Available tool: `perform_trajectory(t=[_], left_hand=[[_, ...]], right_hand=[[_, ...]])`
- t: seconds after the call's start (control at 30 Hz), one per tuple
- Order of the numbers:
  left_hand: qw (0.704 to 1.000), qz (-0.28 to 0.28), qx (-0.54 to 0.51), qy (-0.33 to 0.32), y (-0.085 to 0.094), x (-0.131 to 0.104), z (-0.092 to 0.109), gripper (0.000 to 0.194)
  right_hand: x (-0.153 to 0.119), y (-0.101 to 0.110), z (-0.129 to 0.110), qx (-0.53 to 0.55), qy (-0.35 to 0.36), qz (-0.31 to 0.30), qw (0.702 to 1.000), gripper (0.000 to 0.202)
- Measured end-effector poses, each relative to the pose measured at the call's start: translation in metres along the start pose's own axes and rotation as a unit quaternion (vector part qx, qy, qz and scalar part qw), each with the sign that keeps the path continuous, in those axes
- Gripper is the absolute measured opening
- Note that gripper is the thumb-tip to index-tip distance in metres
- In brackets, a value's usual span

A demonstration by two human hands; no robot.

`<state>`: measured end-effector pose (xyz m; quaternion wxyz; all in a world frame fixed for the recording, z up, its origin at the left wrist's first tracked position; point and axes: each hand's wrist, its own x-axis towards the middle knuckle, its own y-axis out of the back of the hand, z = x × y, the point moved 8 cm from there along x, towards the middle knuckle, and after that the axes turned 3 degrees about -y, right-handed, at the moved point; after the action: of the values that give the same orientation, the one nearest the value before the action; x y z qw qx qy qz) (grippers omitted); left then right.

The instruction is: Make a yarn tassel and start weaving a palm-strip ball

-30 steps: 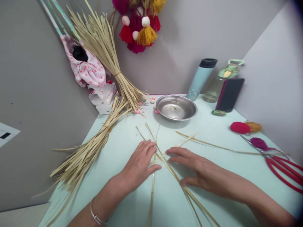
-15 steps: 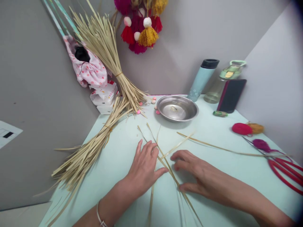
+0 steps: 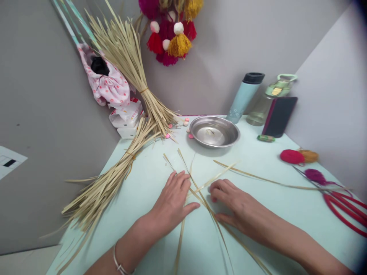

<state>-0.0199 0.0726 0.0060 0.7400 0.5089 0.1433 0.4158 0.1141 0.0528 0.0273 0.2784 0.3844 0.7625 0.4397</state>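
Several flat straw strips cross one another on the pale green table between my hands. My left hand lies flat over the strips on the left, fingers stretched out and thumb pointing right. Beneath it, part of the strips is hidden. A paler strip runs up and right from the crossing. My right hand is just right of the crossing, fingers bent and thumb apart from them. Its thumb tip is at the edge of a strip running toward the lower right. A single loose strip lies beyond that hand.
Tied straw bundles lie at the left. A metal bowl with liquid stands at the back. Two bottles and a phone stand back right. Yarn and red-handled scissors lie right. Tassels hang on the wall.
My left hand has shifted slightly left and down. One strip's lower end has swung right, and its upper tip slightly left. My right fingers have curled more.
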Motion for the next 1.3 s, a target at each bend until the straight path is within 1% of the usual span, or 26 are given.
perform_trajectory(t=[0.1,0.2,0.4,0.53,0.7,0.77,0.83,0.93,1.07,1.2,1.3], left_hand=[[0.999,-0.026,-0.013,-0.016,0.002,-0.002,-0.004,0.038],[0.998,-0.048,-0.017,-0.036,0.005,-0.004,-0.005,0.037],[0.998,-0.044,-0.015,-0.045,0.009,-0.006,-0.005,0.043],[0.998,-0.047,-0.005,-0.048,0.010,-0.006,-0.002,0.038],[0.999,-0.016,-0.009,-0.049,0.022,-0.006,-0.002,0.029],[0.999,-0.022,-0.010,-0.045,0.025,-0.008,-0.004,0.030],[0.998,-0.044,-0.011,-0.041,0.025,-0.010,-0.007,0.036],[0.996,-0.081,-0.012,-0.037,0.024,-0.015,-0.010,0.052],[0.990,-0.137,-0.015,-0.040,0.021,-0.022,-0.008,0.065],[0.988,-0.149,-0.015,-0.049,0.020,-0.025,-0.008,0.075],[0.987,-0.152,-0.018,-0.046,0.019,-0.024,-0.009,0.076]], right_hand=[[-0.003,-0.001,0.002,0.001,0.033,0.027,0.999,0.025],[-0.006,-0.006,0.007,-0.005,0.052,0.029,0.998,0.032],[-0.009,-0.006,0.008,0.005,0.059,0.036,0.998,0.052],[-0.008,-0.005,0.005,0.000,0.053,0.017,0.998,0.050],[-0.007,-0.004,0.002,-0.008,0.049,0.007,0.999,0.047],[-0.007,-0.003,0.002,-0.006,0.047,0.008,0.999,0.047],[-0.007,-0.003,0.002,-0.005,0.042,0.011,0.999,0.047],[-0.006,-0.003,0.003,-0.005,0.038,0.011,0.999,0.046],[-0.007,-0.003,0.002,-0.006,0.040,0.004,0.999,0.050],[-0.007,-0.005,0.005,-0.010,0.037,-0.005,0.999,0.051],[-0.006,-0.006,0.005,-0.007,0.037,-0.009,0.999,0.052]])
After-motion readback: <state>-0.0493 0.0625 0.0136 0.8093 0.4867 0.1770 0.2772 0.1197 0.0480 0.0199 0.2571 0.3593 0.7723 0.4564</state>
